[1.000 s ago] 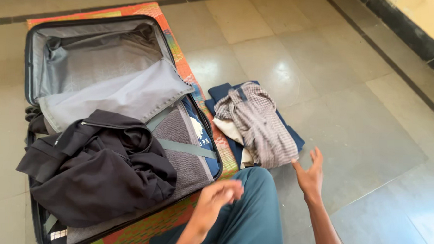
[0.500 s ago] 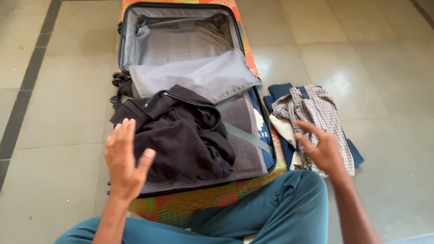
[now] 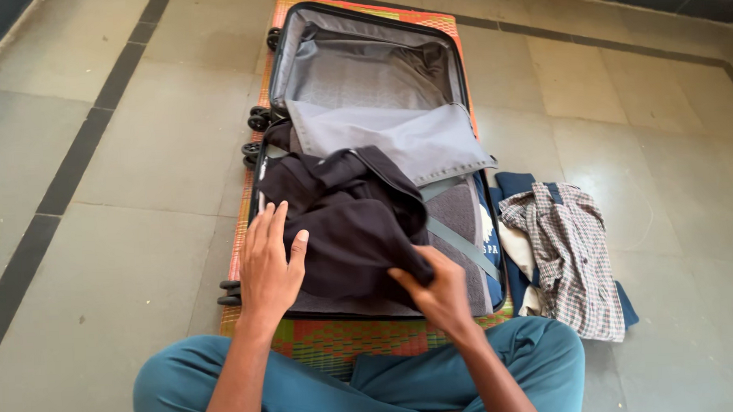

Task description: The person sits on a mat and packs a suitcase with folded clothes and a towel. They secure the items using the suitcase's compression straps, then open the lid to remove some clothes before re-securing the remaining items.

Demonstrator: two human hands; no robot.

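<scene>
Resting on a black garment (image 3: 347, 223), both hands (image 3: 270, 270) (image 3: 438, 293) press over the open suitcase (image 3: 459, 73).

both hands came down: left hand (image 3: 270, 270) now lies on the crumpled black cloth jacket (image 3: 347, 223), right hand (image 3: 438, 293) pinches its edge.

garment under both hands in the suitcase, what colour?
Black. The garment lies on grey towelling in the open suitcase, with the left hand and right hand on it; head view.

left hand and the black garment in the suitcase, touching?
Touching. The head view shows the left hand lying flat, palm down, on the near left edge of the black garment, fingers overlapping the fabric with no gap.
</scene>
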